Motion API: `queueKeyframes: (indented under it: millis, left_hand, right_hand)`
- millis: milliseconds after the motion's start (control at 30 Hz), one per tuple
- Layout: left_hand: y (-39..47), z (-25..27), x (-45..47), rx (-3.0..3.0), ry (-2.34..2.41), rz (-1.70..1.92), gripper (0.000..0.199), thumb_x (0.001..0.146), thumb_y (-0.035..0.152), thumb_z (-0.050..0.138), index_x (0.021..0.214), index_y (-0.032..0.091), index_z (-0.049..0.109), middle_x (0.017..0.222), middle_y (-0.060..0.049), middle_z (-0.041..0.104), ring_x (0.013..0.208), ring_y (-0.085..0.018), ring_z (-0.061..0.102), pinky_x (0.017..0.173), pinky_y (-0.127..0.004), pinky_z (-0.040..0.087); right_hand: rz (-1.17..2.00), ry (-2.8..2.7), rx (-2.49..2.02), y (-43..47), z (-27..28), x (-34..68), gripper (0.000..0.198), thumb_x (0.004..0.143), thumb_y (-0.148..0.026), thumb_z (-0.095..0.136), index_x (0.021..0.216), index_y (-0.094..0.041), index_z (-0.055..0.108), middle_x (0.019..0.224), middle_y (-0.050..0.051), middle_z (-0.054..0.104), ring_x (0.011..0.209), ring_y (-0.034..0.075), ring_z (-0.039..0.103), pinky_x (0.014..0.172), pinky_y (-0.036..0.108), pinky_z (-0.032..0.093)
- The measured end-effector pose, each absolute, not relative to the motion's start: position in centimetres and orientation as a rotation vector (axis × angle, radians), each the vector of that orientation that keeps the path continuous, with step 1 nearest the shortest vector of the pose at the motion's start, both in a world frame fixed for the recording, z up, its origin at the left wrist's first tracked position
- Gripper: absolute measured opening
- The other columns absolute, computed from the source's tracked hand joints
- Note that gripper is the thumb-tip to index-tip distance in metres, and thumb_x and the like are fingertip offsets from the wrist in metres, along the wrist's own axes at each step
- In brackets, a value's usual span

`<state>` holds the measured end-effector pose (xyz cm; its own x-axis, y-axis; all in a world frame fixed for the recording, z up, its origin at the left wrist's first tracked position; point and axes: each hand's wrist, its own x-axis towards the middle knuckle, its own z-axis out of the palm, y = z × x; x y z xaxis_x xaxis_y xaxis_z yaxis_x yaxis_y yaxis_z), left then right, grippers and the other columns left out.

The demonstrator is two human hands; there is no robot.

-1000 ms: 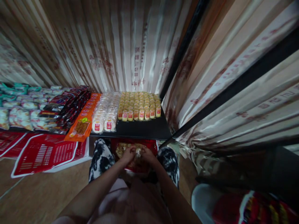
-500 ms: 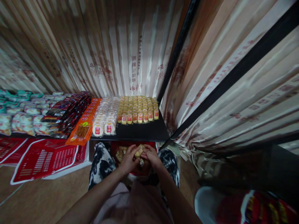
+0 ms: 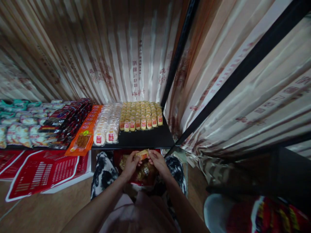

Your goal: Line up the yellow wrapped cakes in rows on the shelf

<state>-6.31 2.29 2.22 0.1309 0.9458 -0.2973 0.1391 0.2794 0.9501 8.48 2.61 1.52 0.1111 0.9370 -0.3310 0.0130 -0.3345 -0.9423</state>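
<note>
Between my two hands is a small yellow wrapped snack packet [image 3: 143, 154] with a red and orange label facing up. My left hand [image 3: 131, 164] is closed on its left end, and my right hand [image 3: 156, 161] pinches its right end. Below them, between my knees, a red container [image 3: 117, 157] holds several more packets [image 3: 143, 172] in shiny golden wrappers. Just ahead on the black shelf [image 3: 143, 138] stand neat rows of matching yellow packets [image 3: 139, 116], their labelled ends facing me.
Left of the yellow rows lie round white wrapped crackers [image 3: 106, 126], an orange snack bag [image 3: 84, 137] and dark packets [image 3: 70, 121]. Red printed cardboard [image 3: 46, 171] lies under the shelf at left. A pleated curtain [image 3: 116, 48] and black metal poles [image 3: 218, 100] enclose the shelf.
The packet in my hands has turned from a tilted position to nearly level, its label now showing. My fingers have shifted to its two ends. The view has moved slightly.
</note>
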Motion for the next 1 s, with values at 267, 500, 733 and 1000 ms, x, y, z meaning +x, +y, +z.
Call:
queueKeyframes:
  millis: [267, 500, 733, 1000]
  left_hand:
    - [3.7, 2.6, -6.2, 1.122, 1.257, 0.884, 0.045, 0.075, 0.048, 0.046, 0.103, 0.013, 0.047, 0.058, 0.002, 0.058, 0.048, -0.011, 0.052, 0.050, -0.022, 0.041]
    - [5.8, 4.7, -4.4, 1.289, 1.213, 0.889, 0.037, 0.076, 0.046, 0.045, 0.095, 0.014, 0.050, 0.060, 0.002, 0.055, 0.050, -0.011, 0.052, 0.049, -0.021, 0.041]
    - [9.4, 7.3, -2.6, 1.547, 1.269, 0.723, 0.024, 0.077, 0.035, 0.043, 0.087, 0.017, 0.055, 0.065, 0.003, 0.056, 0.047, -0.009, 0.049, 0.048, -0.019, 0.040]
    - [12.9, 8.7, 1.0, 1.799, 1.262, 0.640, 0.024, 0.079, 0.035, 0.045, 0.084, 0.017, 0.060, 0.069, 0.001, 0.060, 0.055, -0.009, 0.051, 0.054, -0.019, 0.039]
  right_hand:
    - [1.173, -1.137, -1.628, 2.9, 1.0, 8.9, 0.034, 0.075, -0.041, 0.050, 0.098, -0.017, 0.058, 0.063, -0.001, 0.060, 0.056, 0.013, 0.056, 0.054, 0.024, 0.045]
    - [0.590, -1.507, -1.781, 2.9, 3.0, 9.6, 0.038, 0.081, -0.029, 0.046, 0.116, -0.018, 0.053, 0.092, 0.007, 0.059, 0.079, 0.018, 0.059, 0.078, 0.030, 0.047]
    - [0.493, -1.606, -1.637, 3.6, 2.9, 10.4, 0.046, 0.079, -0.020, 0.049, 0.125, -0.024, 0.047, 0.119, 0.007, 0.049, 0.099, 0.018, 0.056, 0.088, 0.030, 0.047]
    - [0.299, -1.468, -1.603, 6.0, 3.1, 12.0, 0.035, 0.081, -0.020, 0.046, 0.115, -0.017, 0.049, 0.108, 0.010, 0.055, 0.079, 0.016, 0.060, 0.077, 0.032, 0.051]
